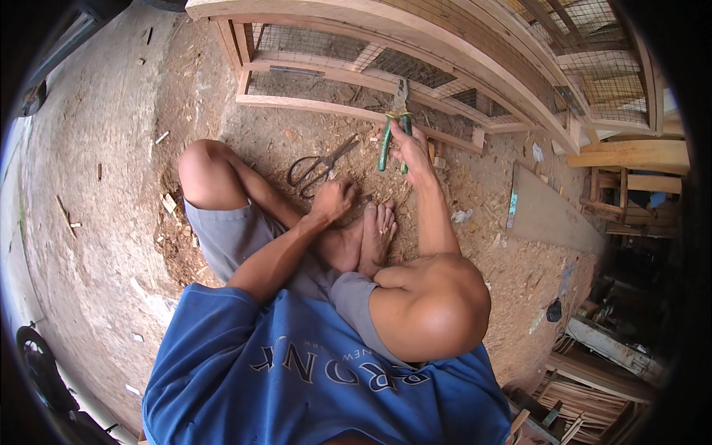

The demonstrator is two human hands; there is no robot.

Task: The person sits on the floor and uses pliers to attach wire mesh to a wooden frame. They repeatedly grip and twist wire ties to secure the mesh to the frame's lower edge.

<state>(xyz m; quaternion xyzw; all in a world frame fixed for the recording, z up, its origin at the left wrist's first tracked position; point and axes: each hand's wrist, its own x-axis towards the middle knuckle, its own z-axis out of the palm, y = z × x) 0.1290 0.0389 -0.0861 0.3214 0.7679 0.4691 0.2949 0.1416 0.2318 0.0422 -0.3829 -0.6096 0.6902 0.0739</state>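
Observation:
My right hand [414, 152] is wrapped round the green handles of a pair of pliers [401, 100]. Their metal jaws point away from me, up against the lower rails of a wooden frame with wire mesh [356, 74]. My left hand [335, 199] has its fingers curled down, low over the ground beside my bare feet; whatever it may hold is hidden. Just beyond it lies a pair of dark metal shears [322, 165] with large loop handles, blades toward the frame, on the shavings.
Wood shavings and chips litter the ground around my feet. At the right lies a flat grey-brown panel [552, 208], below stacked timber [630, 153]. Another meshed wooden frame [608, 67] stands at the far right. Wood strips [586, 404] are piled at the lower right.

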